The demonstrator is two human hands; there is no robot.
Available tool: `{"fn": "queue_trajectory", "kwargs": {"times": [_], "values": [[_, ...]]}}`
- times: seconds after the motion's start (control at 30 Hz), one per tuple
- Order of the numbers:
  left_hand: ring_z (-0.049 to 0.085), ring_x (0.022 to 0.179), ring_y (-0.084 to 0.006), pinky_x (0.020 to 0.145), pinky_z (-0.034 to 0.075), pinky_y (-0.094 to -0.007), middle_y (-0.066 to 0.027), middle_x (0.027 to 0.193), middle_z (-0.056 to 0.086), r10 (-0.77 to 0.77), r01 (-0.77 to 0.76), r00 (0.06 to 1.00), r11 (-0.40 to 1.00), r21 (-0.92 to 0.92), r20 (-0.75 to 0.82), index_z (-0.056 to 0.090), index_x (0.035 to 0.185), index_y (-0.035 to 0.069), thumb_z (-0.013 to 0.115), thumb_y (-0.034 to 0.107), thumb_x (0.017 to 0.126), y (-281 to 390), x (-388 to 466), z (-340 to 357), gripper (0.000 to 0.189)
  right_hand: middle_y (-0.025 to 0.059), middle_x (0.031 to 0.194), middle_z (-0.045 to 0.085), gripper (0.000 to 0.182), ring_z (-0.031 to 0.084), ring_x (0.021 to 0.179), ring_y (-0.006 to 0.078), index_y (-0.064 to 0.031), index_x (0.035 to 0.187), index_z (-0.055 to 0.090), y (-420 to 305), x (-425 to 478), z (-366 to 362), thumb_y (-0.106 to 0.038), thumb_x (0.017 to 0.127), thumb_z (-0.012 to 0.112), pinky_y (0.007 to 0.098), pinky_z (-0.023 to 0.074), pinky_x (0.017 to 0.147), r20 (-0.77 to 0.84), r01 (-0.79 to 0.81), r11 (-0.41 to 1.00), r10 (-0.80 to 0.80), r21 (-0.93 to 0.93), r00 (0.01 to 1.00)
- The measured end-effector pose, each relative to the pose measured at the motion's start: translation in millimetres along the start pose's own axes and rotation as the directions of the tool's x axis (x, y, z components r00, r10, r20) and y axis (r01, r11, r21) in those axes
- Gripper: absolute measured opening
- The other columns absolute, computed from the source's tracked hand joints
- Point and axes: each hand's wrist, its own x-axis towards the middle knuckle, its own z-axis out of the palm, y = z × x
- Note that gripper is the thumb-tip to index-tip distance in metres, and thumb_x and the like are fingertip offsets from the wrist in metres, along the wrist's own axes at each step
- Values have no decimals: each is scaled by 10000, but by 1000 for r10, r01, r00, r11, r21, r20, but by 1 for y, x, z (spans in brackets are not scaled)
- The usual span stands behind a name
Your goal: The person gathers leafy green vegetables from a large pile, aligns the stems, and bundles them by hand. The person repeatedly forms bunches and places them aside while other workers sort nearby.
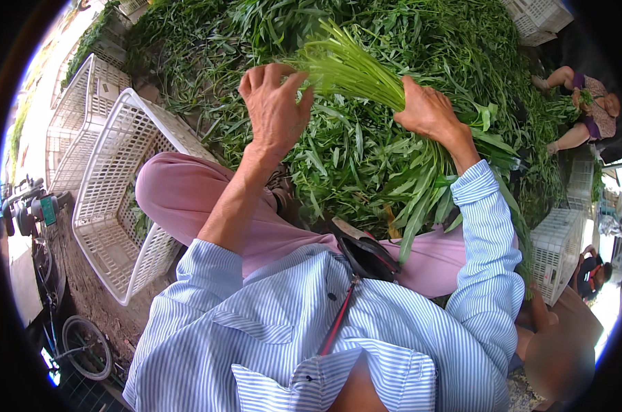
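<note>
My right hand [428, 109] grips a bunch of leafy green stems, which looks like water spinach [362, 74]. Its pale cut ends point up and to the left, while the long leaves hang below my wrist towards my lap. Just left of the stem ends is my left hand [277, 105], fingers bent and apart; I see nothing held in it. Beneath both hands spreads a large heap of loose greens [341, 139]. A small dark open pouch [365, 250] on a red and black strap lies at my lap.
White plastic crates [100, 190] stand at my left, the nearest beside my knee. Another crate [557, 252] is at the right. A person [594, 105] sits at the far right holding greens, and another person [548, 355] is close at the lower right. A bicycle wheel [86, 347] shows lower left.
</note>
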Motion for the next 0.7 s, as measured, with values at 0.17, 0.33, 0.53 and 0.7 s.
{"fn": "queue_trajectory", "kwargs": {"times": [0.17,0.33,0.53,0.7], "values": [[542,958,-240,899,353,-415,-9,943,635,-68,63,996,994,-88,-54,691,934,120,780,284,747,21,10,24,264,257,850,647,427,647,825,424,25,1096,475,-3,4,6,-131,731,631,498,489,779,-33,27,999,-26,34,999],[567,886,-235,822,385,-387,-1,869,654,69,-72,996,995,-65,-54,675,866,134,727,208,797,11,16,39,114,165,752,589,317,607,697,320,23,1006,479,0,3,11,-112,741,590,449,470,670,47,77,994,-81,81,996],[544,914,-270,843,380,-412,-50,893,610,184,-193,979,976,101,92,607,906,88,620,197,885,-9,11,41,112,117,809,437,392,454,774,238,30,1011,402,-2,6,24,-143,686,538,415,394,754,82,239,962,-230,-132,970],[553,932,-262,848,381,-426,-54,896,618,193,-221,974,924,312,118,602,918,98,594,208,903,-36,26,38,111,110,736,468,665,465,662,228,206,1316,290,23,5,43,-244,858,463,433,433,640,-50,298,905,-327,-304,944]]}}
